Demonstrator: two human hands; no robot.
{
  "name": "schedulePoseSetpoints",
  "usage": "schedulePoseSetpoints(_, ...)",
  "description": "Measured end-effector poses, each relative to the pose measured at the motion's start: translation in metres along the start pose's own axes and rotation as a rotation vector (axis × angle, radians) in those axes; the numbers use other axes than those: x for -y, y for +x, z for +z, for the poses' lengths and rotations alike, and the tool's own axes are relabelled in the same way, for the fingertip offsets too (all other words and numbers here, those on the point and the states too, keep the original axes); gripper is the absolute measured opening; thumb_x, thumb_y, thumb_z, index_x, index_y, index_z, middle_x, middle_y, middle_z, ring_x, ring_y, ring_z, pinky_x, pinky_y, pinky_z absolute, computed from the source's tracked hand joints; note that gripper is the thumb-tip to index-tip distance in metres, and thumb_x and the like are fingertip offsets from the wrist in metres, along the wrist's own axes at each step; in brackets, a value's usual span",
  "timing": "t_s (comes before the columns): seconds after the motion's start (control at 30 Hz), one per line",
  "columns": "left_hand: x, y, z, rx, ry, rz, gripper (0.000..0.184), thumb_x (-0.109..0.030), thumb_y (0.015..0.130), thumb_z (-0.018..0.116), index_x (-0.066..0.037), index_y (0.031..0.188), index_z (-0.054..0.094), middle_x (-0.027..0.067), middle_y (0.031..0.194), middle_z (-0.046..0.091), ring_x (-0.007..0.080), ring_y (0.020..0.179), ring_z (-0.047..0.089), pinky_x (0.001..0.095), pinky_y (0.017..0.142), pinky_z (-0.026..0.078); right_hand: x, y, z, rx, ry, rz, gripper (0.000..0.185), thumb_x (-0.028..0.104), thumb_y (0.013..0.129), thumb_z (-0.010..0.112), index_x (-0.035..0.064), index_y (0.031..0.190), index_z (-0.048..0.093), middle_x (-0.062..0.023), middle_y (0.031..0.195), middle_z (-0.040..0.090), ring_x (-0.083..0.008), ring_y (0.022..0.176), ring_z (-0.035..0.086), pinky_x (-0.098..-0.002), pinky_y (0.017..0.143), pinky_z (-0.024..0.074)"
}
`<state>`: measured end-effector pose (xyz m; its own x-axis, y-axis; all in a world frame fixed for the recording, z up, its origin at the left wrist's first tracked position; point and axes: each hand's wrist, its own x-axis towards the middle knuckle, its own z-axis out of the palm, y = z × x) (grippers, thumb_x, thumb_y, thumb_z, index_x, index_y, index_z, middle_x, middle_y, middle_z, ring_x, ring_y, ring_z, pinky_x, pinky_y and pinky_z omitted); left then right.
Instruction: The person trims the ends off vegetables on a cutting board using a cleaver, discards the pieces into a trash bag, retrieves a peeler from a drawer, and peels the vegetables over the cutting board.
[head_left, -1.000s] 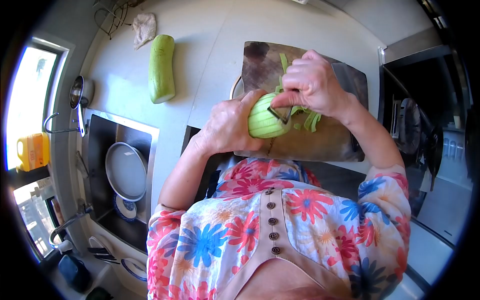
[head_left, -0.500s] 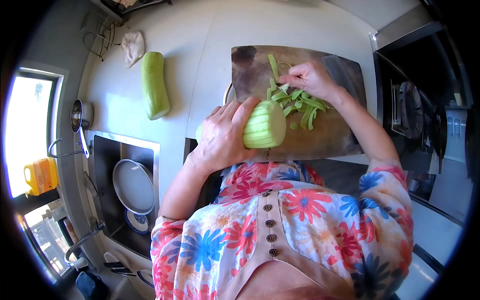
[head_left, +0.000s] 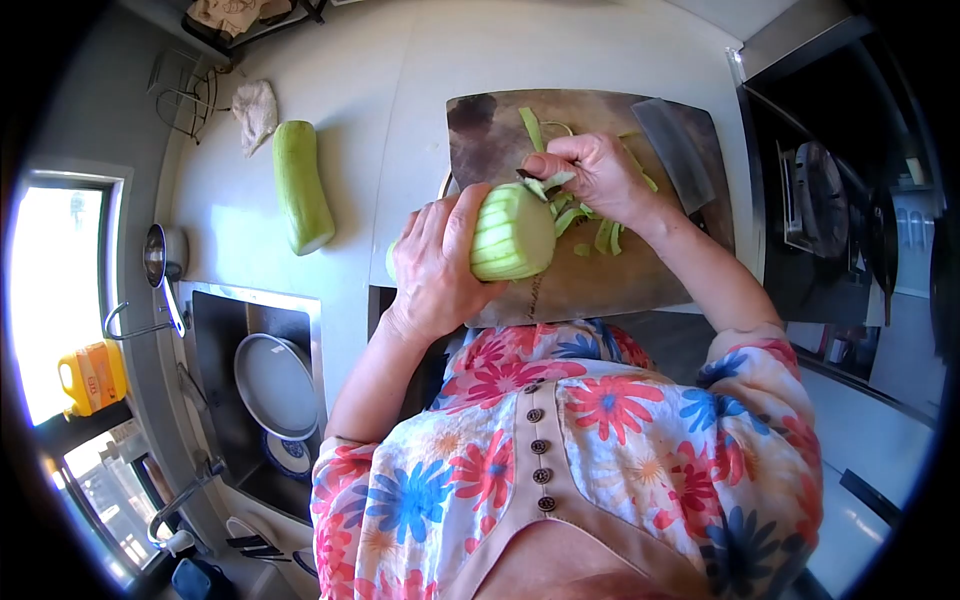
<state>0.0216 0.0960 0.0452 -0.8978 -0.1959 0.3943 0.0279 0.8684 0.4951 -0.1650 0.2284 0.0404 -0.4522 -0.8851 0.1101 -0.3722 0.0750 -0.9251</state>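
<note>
My left hand is wrapped round a pale green, peeled gourd, its cut end facing right over the cutting board's left part. Pinched in my right hand is a small peeler, its blade near the gourd's upper edge and a pale scrap of peel by it. Green peel strips lie on the dark cutting board under and beside my right hand. At the board's upper right rests a cleaver.
A second green gourd lies on the counter at left, beside a crumpled cloth. The sink at lower left holds a round pan. A small pot and yellow jug are farther left.
My right hand first moved off the gourd to the peel pile, then came back to the gourd's upper edge with the peeler. The cleaver is now more exposed.
</note>
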Motion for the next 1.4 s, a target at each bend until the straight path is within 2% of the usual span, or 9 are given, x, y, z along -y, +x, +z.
schedulePoseSetpoints(0.1, 0.0, -0.002, 0.0, -0.055, -0.017, -0.061, 0.082, -0.01, 0.048, 0.079, -0.007, 0.123, 0.046, 0.015, 0.1, 0.058, 0.0342, 0.092, 0.057, 0.042, 0.08, 0.046, -0.03, -0.008, -0.008, -0.027, -0.405, 0.167, 0.035, 0.035, 0.087, 0.064, 0.0028, 0.073, 0.066, -0.0084, 0.054, 0.051, -0.008, 0.049, 0.043, -0.0283, 0.047, 0.0364)
schedulePoseSetpoints(0.23, 0.004, -0.002, 0.008, -0.09, 0.05, -0.047, 0.086, -0.016, 0.049, 0.083, -0.006, 0.125, 0.044, 0.0125, 0.1, 0.057, 0.0302, 0.09, 0.058, 0.0407, 0.08, 0.045, -0.002, 0.002, 0.004, -0.159, -0.131, -0.019, 0.045, 0.042, 0.087, 0.063, 0.0025, 0.066, 0.062, -0.0098, 0.048, 0.042, -0.0147, 0.043, 0.038, -0.032, 0.044, 0.0324)
schedulePoseSetpoints(0.27, 0.003, -0.001, 0.008, -0.097, 0.052, -0.057, 0.085, -0.017, 0.05, 0.083, -0.006, 0.125, 0.044, 0.0126, 0.099, 0.057, 0.0303, 0.089, 0.058, 0.0405, 0.079, 0.046, -0.006, 0.001, 0.007, -0.12, -0.111, -0.002, 0.037, 0.032, 0.089, 0.064, -0.0013, 0.072, 0.062, -0.0011, 0.054, 0.047, -0.0067, 0.052, 0.04, -0.0269, 0.048, 0.0336)
schedulePoseSetpoints(0.4, 0.002, 0.0, 0.004, -0.14, -0.013, -0.158, 0.081, -0.018, 0.054, 0.08, -0.005, 0.125, 0.044, 0.0147, 0.098, 0.059, 0.0321, 0.088, 0.06, 0.0401, 0.077, 0.048, -0.04, -0.014, 0.001, -0.125, -0.292, 0.306, 0.037, 0.034, 0.09, 0.062, -0.0003, 0.076, 0.063, 0.0036, 0.056, 0.042, -0.0039, 0.054, 0.037, -0.0246, 0.048, 0.0319)
schedulePoseSetpoints(0.53, 0.0, 0.004, 0.002, -0.07, -0.257, -0.389, 0.077, -0.019, 0.058, 0.077, -0.004, 0.126, 0.042, 0.0192, 0.099, 0.062, 0.0355, 0.089, 0.063, 0.0403, 0.076, 0.051, -0.017, -0.012, 0.002, -0.184, -0.092, 0.068, 0.035, 0.035, 0.084, 0.067, 0.0027, 0.069, 0.064, -0.0107, 0.052, 0.049, -0.0162, 0.044, 0.042, -0.0316, 0.044, 0.0334)
schedulePoseSetpoints(0.9, -0.003, 0.011, 0.001, 0.099, -0.294, -0.576, 0.079, -0.025, 0.06, 0.073, -0.002, 0.128, 0.041, 0.022, 0.097, 0.064, 0.0375, 0.092, 0.063, 0.0407, 0.08, 0.051, 0.021, -0.004, 0.02, -0.338, -0.545, -0.41, 0.045, 0.032, 0.074, 0.075, 0.0075, 0.051, 0.044, -0.008, 0.048, 0.043, -0.0259, 0.043, 0.042, -0.0355, 0.043, 0.0282)
schedulePoseSetpoints(1.1, 0.004, 0.009, -0.006, 0.145, -0.47, -0.633, 0.081, -0.029, 0.057, 0.076, -0.001, 0.126, 0.045, 0.0207, 0.102, 0.064, 0.0332, 0.097, 0.063, 0.0374, 0.085, 0.049, -0.023, -0.013, 0.004, -0.322, -0.502, -0.085, 0.039, 0.03, 0.074, 0.075, 0.0079, 0.055, 0.049, -0.0066, 0.05, 0.045, -0.0235, 0.046, 0.045, -0.0348, 0.046, 0.03)
schedulePoseSetpoints(1.3, 0.004, 0.016, -0.006, 0.221, -0.677, -0.663, 0.075, -0.029, 0.056, 0.077, 0.001, 0.12, 0.051, 0.0161, 0.101, 0.064, 0.0244, 0.093, 0.063, 0.0345, 0.084, 0.049, 0.002, -0.001, 0.015, -0.366, -0.505, -0.413, 0.037, 0.026, 0.075, 0.075, 0.0065, 0.055, 0.051, -0.0075, 0.048, 0.045, -0.023, 0.041, 0.044, -0.0334, 0.041, 0.0304)
schedulePoseSetpoints(1.4, 0.011, 0.01, -0.004, 0.251, -0.868, -0.648, 0.07, -0.027, 0.056, 0.078, 0.001, 0.116, 0.053, 0.0128, 0.1, 0.064, 0.0198, 0.09, 0.061, 0.0323, 0.083, 0.048, -0.032, -0.006, 0.002, -0.375, -0.488, -0.214, 0.036, 0.028, 0.078, 0.073, 0.0051, 0.057, 0.054, -0.0087, 0.05, 0.045, -0.0212, 0.042, 0.04, -0.0327, 0.041, 0.0311)
